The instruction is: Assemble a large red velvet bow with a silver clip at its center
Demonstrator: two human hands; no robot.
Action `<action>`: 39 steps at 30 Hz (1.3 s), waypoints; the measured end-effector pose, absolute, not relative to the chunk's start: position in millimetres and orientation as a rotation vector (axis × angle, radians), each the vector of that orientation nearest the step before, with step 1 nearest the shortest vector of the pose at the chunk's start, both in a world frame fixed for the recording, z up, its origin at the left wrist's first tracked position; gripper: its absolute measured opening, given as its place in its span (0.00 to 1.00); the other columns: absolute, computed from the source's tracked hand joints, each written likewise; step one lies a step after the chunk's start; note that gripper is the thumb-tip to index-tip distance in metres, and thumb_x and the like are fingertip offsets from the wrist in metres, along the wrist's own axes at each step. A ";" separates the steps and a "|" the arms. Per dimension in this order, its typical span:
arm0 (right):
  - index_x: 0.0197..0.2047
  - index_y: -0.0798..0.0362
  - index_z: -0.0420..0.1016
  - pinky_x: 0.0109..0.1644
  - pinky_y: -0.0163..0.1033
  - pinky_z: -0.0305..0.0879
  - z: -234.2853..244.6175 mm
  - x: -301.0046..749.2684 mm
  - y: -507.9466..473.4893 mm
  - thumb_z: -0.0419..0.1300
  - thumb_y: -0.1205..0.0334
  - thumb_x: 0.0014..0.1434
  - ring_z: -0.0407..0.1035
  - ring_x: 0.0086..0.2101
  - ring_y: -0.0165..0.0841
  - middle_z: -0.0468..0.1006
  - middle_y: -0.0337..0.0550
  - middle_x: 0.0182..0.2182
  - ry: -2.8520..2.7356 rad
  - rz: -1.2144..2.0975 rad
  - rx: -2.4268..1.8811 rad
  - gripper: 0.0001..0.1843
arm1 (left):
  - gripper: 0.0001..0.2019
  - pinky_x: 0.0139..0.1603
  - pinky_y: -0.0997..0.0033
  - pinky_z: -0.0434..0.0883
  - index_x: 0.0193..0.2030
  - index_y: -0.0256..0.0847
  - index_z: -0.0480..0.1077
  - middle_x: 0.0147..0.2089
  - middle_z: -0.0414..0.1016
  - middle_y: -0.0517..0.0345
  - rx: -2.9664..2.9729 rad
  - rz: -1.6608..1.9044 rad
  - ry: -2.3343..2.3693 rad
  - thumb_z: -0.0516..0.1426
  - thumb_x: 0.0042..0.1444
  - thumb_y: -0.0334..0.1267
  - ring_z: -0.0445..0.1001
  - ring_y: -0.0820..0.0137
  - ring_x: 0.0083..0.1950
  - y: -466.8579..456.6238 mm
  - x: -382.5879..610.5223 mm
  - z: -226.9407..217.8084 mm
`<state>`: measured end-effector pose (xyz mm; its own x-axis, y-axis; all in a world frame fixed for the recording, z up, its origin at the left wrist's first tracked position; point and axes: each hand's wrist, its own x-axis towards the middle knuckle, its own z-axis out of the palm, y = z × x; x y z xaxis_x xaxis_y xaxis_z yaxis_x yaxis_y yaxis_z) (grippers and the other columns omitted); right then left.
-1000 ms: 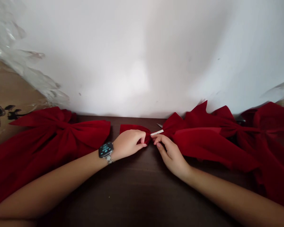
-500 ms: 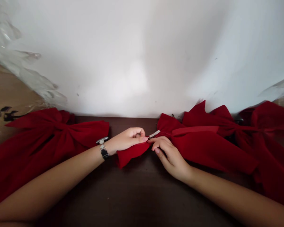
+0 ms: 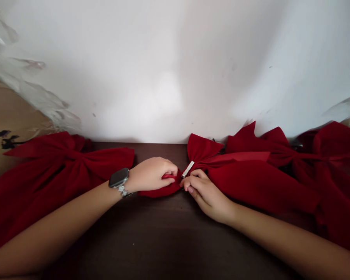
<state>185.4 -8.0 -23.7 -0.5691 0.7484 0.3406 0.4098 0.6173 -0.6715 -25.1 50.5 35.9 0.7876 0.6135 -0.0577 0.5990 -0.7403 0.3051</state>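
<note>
A red velvet bow [image 3: 251,181] lies on the dark wooden table [image 3: 169,237] at centre right. Its knot sits between my two hands, and a short silver tie [image 3: 188,169] sticks up from it. My left hand [image 3: 151,174], with a watch on the wrist, is closed on the bow's left loop. Fingers of my right hand [image 3: 205,190] are curled and pinch the fabric at the knot, just below the silver tie.
A finished red bow [image 3: 61,163] lies at the left, and more red bows [image 3: 323,155] are piled at the right. A white wall [image 3: 175,70] stands right behind the table. Clear plastic wrap [image 3: 32,93] and brown cardboard [image 3: 6,116] are at the far left.
My left hand has turned the bow's left loop over, from above the hand to under it. The silver tie has tipped more upright. Both hands stay at the knot.
</note>
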 end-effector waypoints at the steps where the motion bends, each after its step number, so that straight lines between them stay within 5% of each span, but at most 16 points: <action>1: 0.36 0.49 0.61 0.46 0.43 0.63 -24.0 185.6 -7.8 0.45 0.70 0.65 0.60 0.42 0.37 0.73 0.43 0.37 -2.229 0.711 -0.901 0.08 | 0.07 0.30 0.75 0.58 0.31 0.41 0.70 0.31 0.72 0.60 2.770 0.059 0.915 0.52 0.57 0.35 0.68 0.73 0.30 49.6 -24.7 36.1; 8: 0.36 0.50 0.62 0.46 0.43 0.64 -23.6 183.9 -7.8 0.46 0.72 0.63 0.60 0.43 0.38 0.73 0.44 0.37 -2.265 0.671 -0.897 0.09 | 0.09 0.24 0.72 0.55 0.36 0.41 0.66 0.26 0.68 0.61 2.958 0.014 0.978 0.46 0.62 0.33 0.64 0.73 0.23 47.7 -19.9 32.8; 13: 0.35 0.50 0.60 0.43 0.41 0.64 -23.2 184.3 -3.6 0.44 0.72 0.64 0.61 0.41 0.37 0.71 0.45 0.33 -2.265 0.661 -0.896 0.09 | 0.07 0.31 0.73 0.62 0.42 0.41 0.65 0.36 0.73 0.58 2.814 0.157 0.943 0.47 0.61 0.35 0.70 0.72 0.31 54.4 -22.6 25.7; 22: 0.35 0.49 0.60 0.48 0.43 0.64 -23.4 192.3 9.1 0.44 0.68 0.66 0.64 0.44 0.36 0.73 0.46 0.39 -2.165 0.722 -0.844 0.09 | 0.07 0.35 0.73 0.64 0.35 0.40 0.68 0.35 0.72 0.58 2.855 0.262 0.931 0.50 0.57 0.31 0.69 0.72 0.34 59.9 -24.4 22.6; 31: 0.35 0.50 0.62 0.53 0.45 0.62 -21.0 193.8 11.6 0.46 0.66 0.67 0.63 0.48 0.36 0.74 0.46 0.41 -2.072 0.697 -0.812 0.08 | 0.12 0.59 0.68 0.67 0.38 0.39 0.71 0.55 0.72 0.52 2.957 0.519 0.551 0.46 0.64 0.32 0.69 0.70 0.58 65.1 -26.2 15.9; 39: 0.38 0.50 0.61 0.53 0.43 0.64 -22.9 196.8 7.5 0.46 0.70 0.65 0.66 0.48 0.35 0.73 0.48 0.47 -2.029 0.546 -0.775 0.07 | 0.07 0.42 0.76 0.74 0.35 0.40 0.69 0.44 0.80 0.57 2.800 0.786 0.796 0.51 0.62 0.34 0.78 0.72 0.44 63.0 -15.9 -8.1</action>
